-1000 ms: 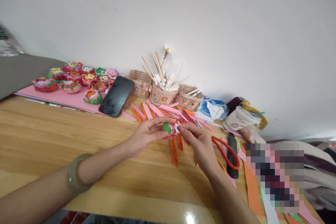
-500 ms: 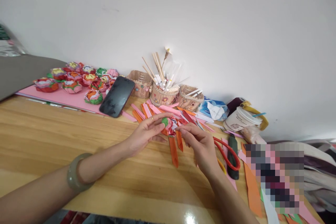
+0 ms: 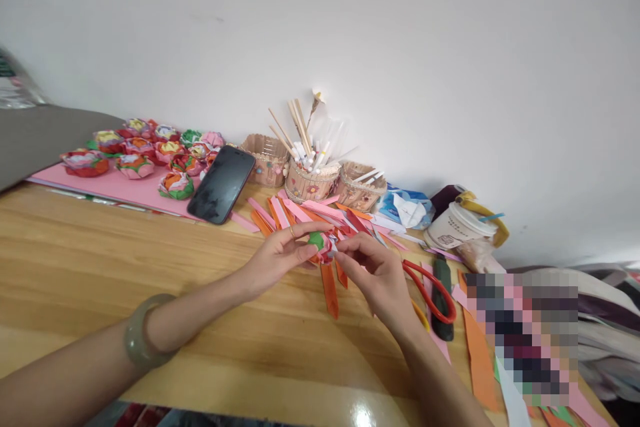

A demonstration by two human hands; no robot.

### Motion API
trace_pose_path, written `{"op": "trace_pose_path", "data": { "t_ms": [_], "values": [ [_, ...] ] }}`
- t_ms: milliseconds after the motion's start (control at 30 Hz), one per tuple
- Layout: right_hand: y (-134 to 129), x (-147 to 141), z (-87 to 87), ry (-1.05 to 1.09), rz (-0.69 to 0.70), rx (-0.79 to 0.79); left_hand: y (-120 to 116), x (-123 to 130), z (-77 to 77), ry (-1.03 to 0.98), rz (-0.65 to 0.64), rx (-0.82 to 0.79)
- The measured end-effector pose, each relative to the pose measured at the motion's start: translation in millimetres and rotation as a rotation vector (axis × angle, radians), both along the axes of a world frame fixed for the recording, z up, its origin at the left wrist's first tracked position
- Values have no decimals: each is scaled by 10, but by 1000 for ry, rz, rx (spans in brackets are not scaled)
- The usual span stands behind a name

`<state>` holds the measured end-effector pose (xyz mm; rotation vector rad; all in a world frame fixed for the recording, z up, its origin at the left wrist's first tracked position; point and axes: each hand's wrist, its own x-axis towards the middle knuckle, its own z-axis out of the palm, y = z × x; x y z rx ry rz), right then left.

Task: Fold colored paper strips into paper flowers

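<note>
A small folded paper flower in green, pink, orange and white is held between my two hands above the wooden table. My left hand has its thumb and fingers closed round the flower's left side. At the opposite side, the thumb and forefinger of my right hand pinch the flower's edge. Folded paper strips in pink, orange, red and white lie in a pile just behind the hands. Orange strips stick out below the flower.
Finished paper flowers stand on pink sheets at the left, beside a leaning phone. Three decorated baskets line the wall. At the right are red-handled scissors, a dark green tool, and a lidded cup.
The flower has been turned slightly, so more of its green and pink side shows. My right fingers have shifted a little along its edge. The view has moved very slightly.
</note>
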<state>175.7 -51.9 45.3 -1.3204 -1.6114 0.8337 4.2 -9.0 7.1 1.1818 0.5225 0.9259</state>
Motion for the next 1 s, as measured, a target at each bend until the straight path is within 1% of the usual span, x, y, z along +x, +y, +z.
{"op": "trace_pose_path", "data": {
  "t_ms": [167, 233, 367, 467, 567, 733, 900, 1000],
  "values": [
    [-13, -4, -21, -89, 1, 131, 8, 17, 0, 32, 24, 44],
    [-21, -10, -5, -101, -4, 147, 12, 23, -2, 35, 41, 83],
    [-11, -12, 18, -41, 1, 26, 8, 26, -5, 26, 48, 130],
    [9, -9, 0, -17, -10, -49, 0, 24, -3, 16, 37, 119],
    [19, -17, -36, -52, -49, -68, -8, 22, 10, 20, 43, 91],
    [11, -49, -58, -107, -108, -91, -11, 15, 33, 49, 79, 113],
    [4, -53, -25, -48, -84, -165, -5, 12, 33, 53, 86, 135],
    [2, -35, 22, 22, -65, -228, 4, 13, 27, 27, 78, 113]
  ]
}}
